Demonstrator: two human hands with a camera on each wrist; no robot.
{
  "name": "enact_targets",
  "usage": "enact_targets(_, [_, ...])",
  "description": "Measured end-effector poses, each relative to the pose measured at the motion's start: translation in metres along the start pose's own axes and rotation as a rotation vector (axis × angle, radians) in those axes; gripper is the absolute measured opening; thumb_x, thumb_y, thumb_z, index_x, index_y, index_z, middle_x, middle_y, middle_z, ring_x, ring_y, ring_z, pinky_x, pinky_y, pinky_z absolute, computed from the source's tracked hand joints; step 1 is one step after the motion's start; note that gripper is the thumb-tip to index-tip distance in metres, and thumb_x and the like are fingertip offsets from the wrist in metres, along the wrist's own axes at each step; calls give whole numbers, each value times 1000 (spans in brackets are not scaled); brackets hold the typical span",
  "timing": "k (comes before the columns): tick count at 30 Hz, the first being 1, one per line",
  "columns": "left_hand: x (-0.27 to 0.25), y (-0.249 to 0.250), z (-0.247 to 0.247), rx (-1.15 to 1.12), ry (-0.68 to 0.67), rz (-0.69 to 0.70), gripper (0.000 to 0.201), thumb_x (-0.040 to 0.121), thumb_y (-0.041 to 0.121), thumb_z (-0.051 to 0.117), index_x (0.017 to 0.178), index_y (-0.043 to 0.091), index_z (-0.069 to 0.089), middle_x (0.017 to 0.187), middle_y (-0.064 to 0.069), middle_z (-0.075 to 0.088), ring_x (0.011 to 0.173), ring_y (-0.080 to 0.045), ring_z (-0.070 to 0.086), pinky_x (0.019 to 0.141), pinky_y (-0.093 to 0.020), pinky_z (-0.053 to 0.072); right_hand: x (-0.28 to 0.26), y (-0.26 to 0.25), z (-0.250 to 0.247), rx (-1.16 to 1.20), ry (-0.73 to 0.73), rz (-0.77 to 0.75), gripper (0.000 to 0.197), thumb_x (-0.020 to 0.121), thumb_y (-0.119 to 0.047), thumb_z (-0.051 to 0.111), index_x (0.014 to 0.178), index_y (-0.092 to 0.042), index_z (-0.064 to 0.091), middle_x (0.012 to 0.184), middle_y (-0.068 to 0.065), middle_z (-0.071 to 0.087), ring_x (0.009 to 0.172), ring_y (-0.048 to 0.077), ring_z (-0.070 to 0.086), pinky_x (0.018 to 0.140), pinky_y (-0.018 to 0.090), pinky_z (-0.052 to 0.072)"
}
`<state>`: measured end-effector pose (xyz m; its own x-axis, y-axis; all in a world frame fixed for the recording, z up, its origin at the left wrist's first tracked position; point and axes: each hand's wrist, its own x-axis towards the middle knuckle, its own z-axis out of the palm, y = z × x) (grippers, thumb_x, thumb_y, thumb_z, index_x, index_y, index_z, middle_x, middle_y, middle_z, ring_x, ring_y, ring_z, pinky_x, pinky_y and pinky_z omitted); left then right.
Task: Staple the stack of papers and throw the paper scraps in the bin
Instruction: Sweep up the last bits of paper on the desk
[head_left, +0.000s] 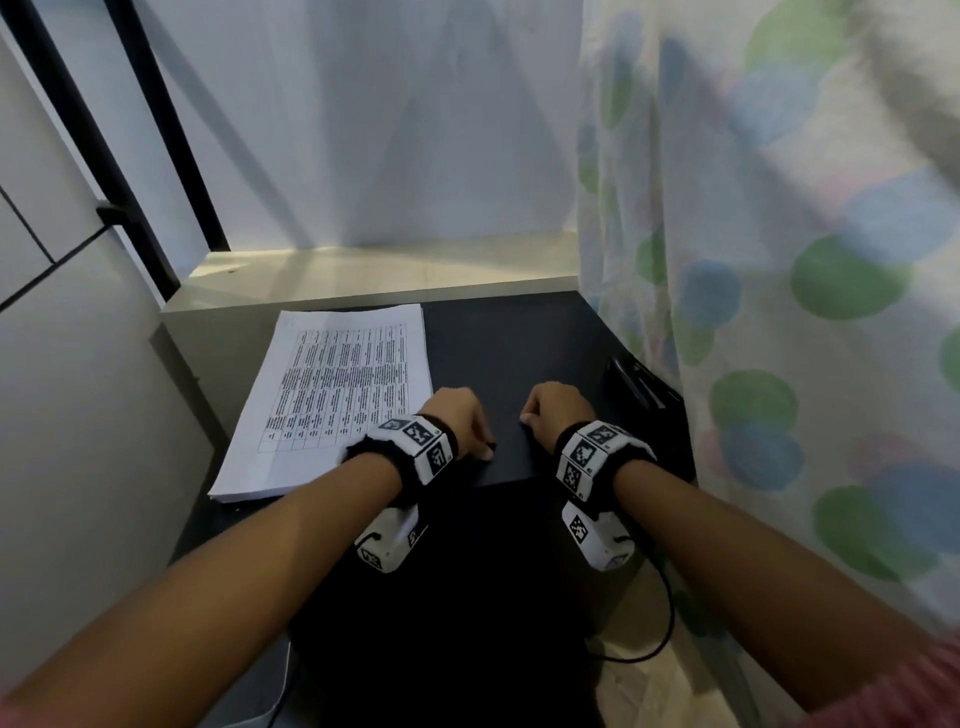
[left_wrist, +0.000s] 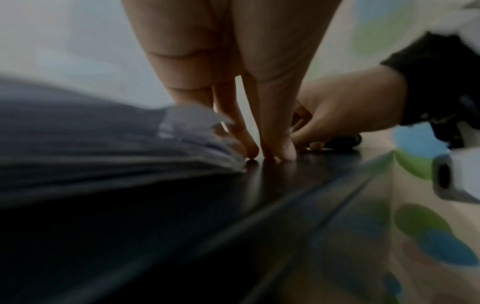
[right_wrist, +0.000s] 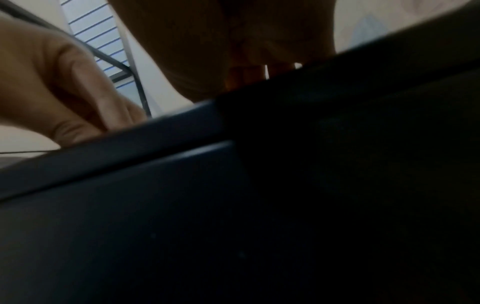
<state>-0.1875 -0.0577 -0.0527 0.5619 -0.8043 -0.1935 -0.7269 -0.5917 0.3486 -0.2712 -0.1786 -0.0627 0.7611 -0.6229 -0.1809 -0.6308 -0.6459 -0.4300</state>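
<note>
Papers: stack (head_left: 332, 395) on the dark surface (head_left: 519, 338)
Left hand (head_left: 457, 415): beside papers, fingers (left_wrist: 275, 131) straight, tips touching surface
Right hand (head_left: 556, 408): near left hand, fingers curled, grasp unclear

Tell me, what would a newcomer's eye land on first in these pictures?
Probably the two bare hands side by side at the near edge of the small black table: the left hand and the right hand both rest fingertips on it, each wrist banded with black-and-white coded markers. Left of them lies a thick white stack of printed papers, and a pale curtain with green and blue dots hangs on the right.
</note>
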Motion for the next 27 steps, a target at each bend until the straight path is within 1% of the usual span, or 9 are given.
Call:
enact_targets(2, [-1,4,4,67,36,0,26,76,20,75,101,12,76,110,-10,73,106,-26,67,90,-28,50,3,-2,2,-63,-31,-4,25,90,-17,54,103,-4,71,118,15,66,108,32,62,92,36,53])
enact_targets(6, [-9,9,13,136,76,-5,25,84,15,63,107,11,72,114,-20,68,108,-37,64,89,-34,50,1,1,11,-127,64,-51,23,92,-16,51,103,-3,66,118,16,62,108,35,59,91,40,51])
enact_targets(10, [-13,8,19,134,126,-5,26,89,11,55,110,2,68,117,-21,66,111,-37,61,92,-37,48,1,5,18,-117,126,-69,19,92,-17,51,103,-4,61,119,16,57,113,35,54,96,45,47])
enact_targets(14, [-17,12,28,320,158,96,27,92,1,43,113,-6,58,123,-21,56,117,-36,54,96,-39,43,-1,6,22,-98,150,-80,22,93,-17,49,107,-4,59,122,15,55,116,33,51,98,46,45])
enact_targets(17, [-20,16,37,511,160,195,31,90,-1,37,116,-4,53,124,-21,52,117,-34,49,98,-39,39,-5,6,26,-121,195,-84,23,95,-16,45,111,-4,56,125,14,53,119,31,48,96,46,43])
enact_targets(19, [-21,19,37,554,154,209,31,90,1,38,116,-3,52,124,-21,51,116,-34,47,97,-39,42,-7,7,30,-156,225,-93,25,96,-17,42,114,-4,53,127,14,51,121,30,46,95,45,42])
enact_targets(22, [-19,18,30,470,103,148,32,87,7,49,117,-5,51,126,-21,51,117,-36,49,98,-38,42,-8,7,32,-162,220,-88,26,97,-18,40,116,-5,51,128,13,50,121,30,45,96,44,40])
enact_targets(24, [-18,15,20,280,95,67,32,88,11,50,117,-4,52,126,-22,54,118,-37,52,97,-37,43,-7,8,30,-126,201,-56,27,96,-20,42,116,-5,53,128,14,52,121,31,46,98,44,39])
enact_targets(27, [-15,10,4,-33,130,-75,24,90,10,41,108,1,54,120,-23,60,110,-36,57,82,-31,42,-6,12,23,15,161,-27,27,95,-21,47,106,-2,61,121,17,60,116,36,53,95,42,43])
